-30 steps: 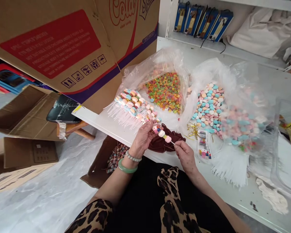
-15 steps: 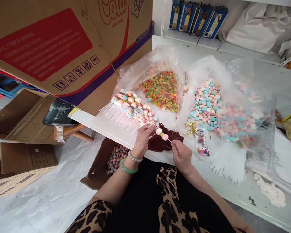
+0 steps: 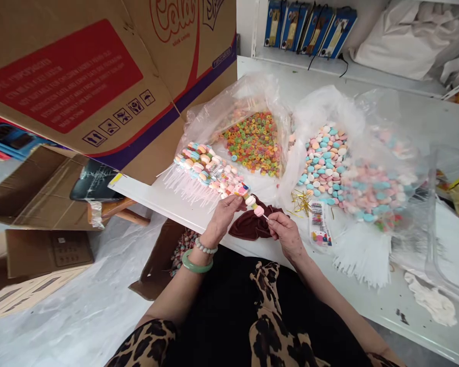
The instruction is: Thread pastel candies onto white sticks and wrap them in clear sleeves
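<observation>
Between my hands is a candy skewer [image 3: 259,210] with pink, green and white pieces on a white stick. My right hand [image 3: 285,232] pinches the bare stick at its lower right end. At the upper left end, my left hand [image 3: 227,211] has its fingers closed by a small clear packet with a colourful print [image 3: 241,189]; its exact grip is hard to make out. Finished-looking candy skewers [image 3: 204,165] lie in a row just beyond my left hand, sticks toward the table edge. Under the skewer lies a dark brown cloth [image 3: 252,224].
Open plastic bags hold ring candies [image 3: 254,142] and pastel candies [image 3: 325,158]. White sticks [image 3: 363,257], gold ties [image 3: 301,203] and printed packets [image 3: 320,224] lie at right. A large carton [image 3: 110,66] stands at left; an open box [image 3: 155,260] sits below the table edge.
The small printed packet now shows at my left fingertips, where a clear wrapper was over the skewers. My right hand has shifted slightly up, its fingers a little looser around the stick.
</observation>
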Motion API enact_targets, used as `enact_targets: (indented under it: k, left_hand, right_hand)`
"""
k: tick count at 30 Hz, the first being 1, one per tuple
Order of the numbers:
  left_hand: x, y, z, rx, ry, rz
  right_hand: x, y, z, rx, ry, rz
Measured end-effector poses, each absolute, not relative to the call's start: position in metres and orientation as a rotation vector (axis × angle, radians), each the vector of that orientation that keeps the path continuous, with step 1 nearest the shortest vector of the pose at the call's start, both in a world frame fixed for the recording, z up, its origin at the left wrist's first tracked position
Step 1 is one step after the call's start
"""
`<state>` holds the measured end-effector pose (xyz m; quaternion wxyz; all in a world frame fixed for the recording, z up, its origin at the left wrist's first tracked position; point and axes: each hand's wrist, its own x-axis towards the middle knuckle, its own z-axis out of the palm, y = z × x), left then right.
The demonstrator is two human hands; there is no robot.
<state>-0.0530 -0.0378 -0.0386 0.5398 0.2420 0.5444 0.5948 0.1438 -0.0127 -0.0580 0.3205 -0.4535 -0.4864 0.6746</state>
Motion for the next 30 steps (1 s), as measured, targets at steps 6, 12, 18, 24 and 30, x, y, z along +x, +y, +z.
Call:
enact_targets:
  k: [6,12,18,24,30]
  left_hand:
    - [-0.052,-0.033,-0.039,0.490,1.350,1.480]
    - [-0.051,-0.031,-0.041,0.571,1.442,1.519]
    - [-0.036,-0.037,-0.039,0.531,1.373,1.506]
    - [-0.050,-0.030,-0.048,0.219,1.213,1.454]
    - [-0.077,-0.028,-0.034,0.382,1.018,1.563]
  right_hand:
    - [0.141,-0.011,-0.051,-1.190,-1.271,1.799]
    - [0.140,-0.006,-0.054,-1.206,-1.312,1.813]
    - [0.142,-0.007,-0.058,-1.276,-1.830,1.093]
    - [0.139,-0.012,-0.055,-1.096,-1.982,0.715]
    - [0.137,-0.010,-0.050,-1.116,-1.879,1.096]
